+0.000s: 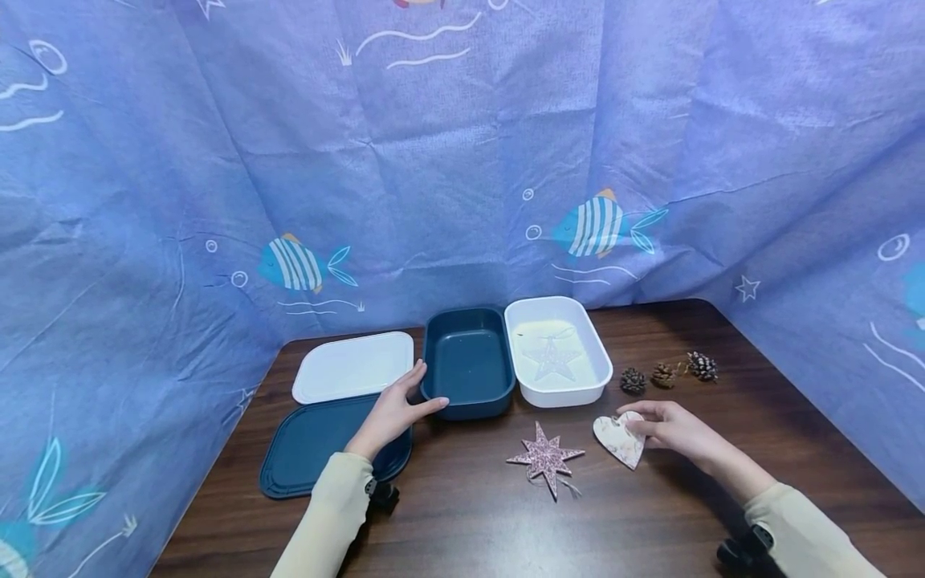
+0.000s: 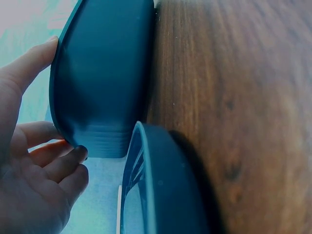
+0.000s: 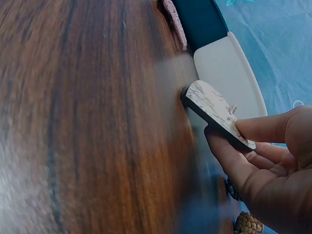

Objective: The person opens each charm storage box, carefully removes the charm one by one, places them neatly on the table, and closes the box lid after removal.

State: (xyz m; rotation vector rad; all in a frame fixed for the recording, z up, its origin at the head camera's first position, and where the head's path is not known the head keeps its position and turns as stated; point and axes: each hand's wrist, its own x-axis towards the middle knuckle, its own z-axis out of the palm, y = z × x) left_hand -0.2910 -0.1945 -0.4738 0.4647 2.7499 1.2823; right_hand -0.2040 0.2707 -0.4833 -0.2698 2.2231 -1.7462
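My left hand holds the near left corner of a dark blue plastic container, thumb on the front rim and fingers by the left side. In the left wrist view, the thumb and curled fingers stand wide apart along its rim. My right hand pinches a pale, patterned heart ornament between thumb and fingers. The right wrist view has the heart tilted, its dark edge showing. Left of it, a pink glittery star ornament lies on the table.
A white container beside the blue one holds a pale star ornament. Several pine cones lie beyond my right hand. A white lid and a dark blue lid lie at left. A blue fish-print cloth hangs behind the table.
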